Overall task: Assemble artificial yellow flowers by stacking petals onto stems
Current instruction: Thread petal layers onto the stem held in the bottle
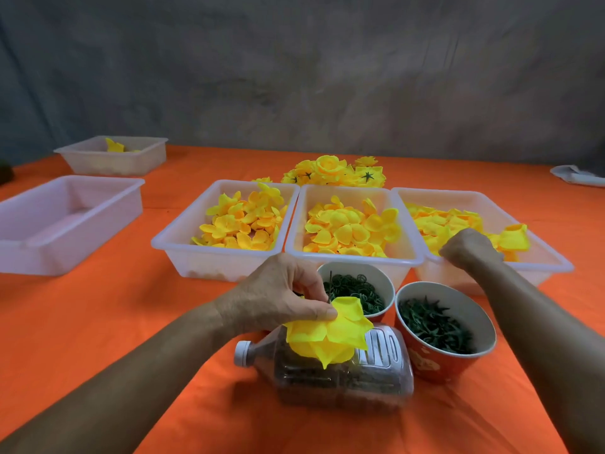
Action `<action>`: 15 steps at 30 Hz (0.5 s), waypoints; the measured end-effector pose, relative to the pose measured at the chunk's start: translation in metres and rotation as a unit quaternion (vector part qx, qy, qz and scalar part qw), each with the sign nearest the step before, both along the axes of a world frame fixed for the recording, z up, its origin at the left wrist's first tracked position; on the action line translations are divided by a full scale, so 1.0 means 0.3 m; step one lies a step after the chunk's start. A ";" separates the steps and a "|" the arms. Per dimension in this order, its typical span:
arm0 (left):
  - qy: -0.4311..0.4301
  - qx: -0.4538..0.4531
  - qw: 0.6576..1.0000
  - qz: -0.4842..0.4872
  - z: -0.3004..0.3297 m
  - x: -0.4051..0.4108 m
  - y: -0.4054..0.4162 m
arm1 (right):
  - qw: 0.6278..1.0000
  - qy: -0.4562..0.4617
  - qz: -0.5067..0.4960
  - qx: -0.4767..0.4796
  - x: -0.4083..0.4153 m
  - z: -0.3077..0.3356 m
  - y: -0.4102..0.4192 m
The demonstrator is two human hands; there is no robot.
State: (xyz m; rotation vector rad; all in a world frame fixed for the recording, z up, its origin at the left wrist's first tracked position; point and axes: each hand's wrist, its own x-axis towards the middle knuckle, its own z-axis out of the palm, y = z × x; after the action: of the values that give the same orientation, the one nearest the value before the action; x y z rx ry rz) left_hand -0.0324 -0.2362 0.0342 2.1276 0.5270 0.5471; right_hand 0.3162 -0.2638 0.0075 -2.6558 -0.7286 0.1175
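Reaching into the right-hand tray, the right hand curls onto a petal layer, seemingly the next one to thread onto the stem of the half-built flower pinched by the left hand.

I see open orange tabletop on my left, between the empty tray and the near edge, wide enough for an arm to sweep through. Dead ahead, three petal trays stand touching side by side like a wall, with two cups pressed just in front of them. A clear bottle lies on its side against the nearer cup, blocking the centre lane. My right forearm crosses over the right tray's rim. Behind the trays a heap of finished flowers sits; the gap beyond looks free, though I cannot tell how deep.
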 end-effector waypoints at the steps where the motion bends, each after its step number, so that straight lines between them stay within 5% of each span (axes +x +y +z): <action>1: -0.001 0.001 1.000 0.000 0.000 0.000 -0.001 | 0.999 -0.017 -0.024 0.026 -0.005 -0.007 0.002; 8: -0.002 0.014 1.000 -0.004 -0.003 -0.001 -0.003 | 0.966 -0.037 -0.047 0.251 0.027 -0.011 -0.018; 15: -0.013 0.007 1.000 -0.006 -0.008 -0.003 0.002 | 0.812 0.208 -0.035 0.544 0.025 -0.007 -0.099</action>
State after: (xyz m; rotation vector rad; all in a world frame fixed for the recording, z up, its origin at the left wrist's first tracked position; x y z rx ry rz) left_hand -0.0333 -0.2357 0.0317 2.1317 0.4981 0.5725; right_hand 0.3236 -0.2933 0.0054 -1.4647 -0.3541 0.1834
